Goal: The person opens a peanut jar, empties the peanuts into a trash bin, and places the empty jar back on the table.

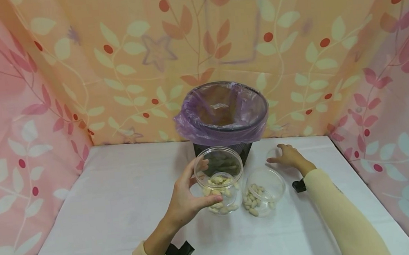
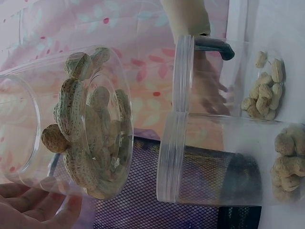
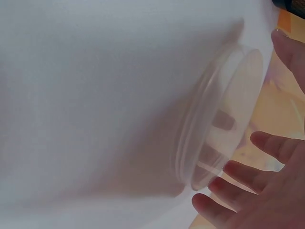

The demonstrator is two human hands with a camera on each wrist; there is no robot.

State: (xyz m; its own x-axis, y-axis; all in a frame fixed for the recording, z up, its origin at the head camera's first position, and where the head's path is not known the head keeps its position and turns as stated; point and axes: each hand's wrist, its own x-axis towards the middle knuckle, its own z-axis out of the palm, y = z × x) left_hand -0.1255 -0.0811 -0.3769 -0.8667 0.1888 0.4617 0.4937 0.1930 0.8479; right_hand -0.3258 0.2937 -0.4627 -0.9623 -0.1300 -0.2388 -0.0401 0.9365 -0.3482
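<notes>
My left hand (image 1: 187, 201) holds a clear plastic jar (image 1: 223, 168) by its side, raised over the table and tipped toward me. Unshelled peanuts (image 2: 78, 133) lie at its bottom. Below it stands a second clear jar (image 2: 214, 162), also with peanuts, partly hidden in the head view. To its right is a third clear jar (image 1: 269, 183) with peanuts at the bottom. My right hand (image 1: 288, 156) is at the back right, fingers spread beside a clear round lid (image 3: 214, 119) on the table. Its fingertips are right at the lid's rim.
A black mesh bin (image 2: 128, 186) lined with a purple bag (image 1: 224, 136) stands behind the jars, against the back cloth. White cloth covers the table (image 1: 116, 210). Patterned cloth walls (image 1: 397, 96) close in the sides and back.
</notes>
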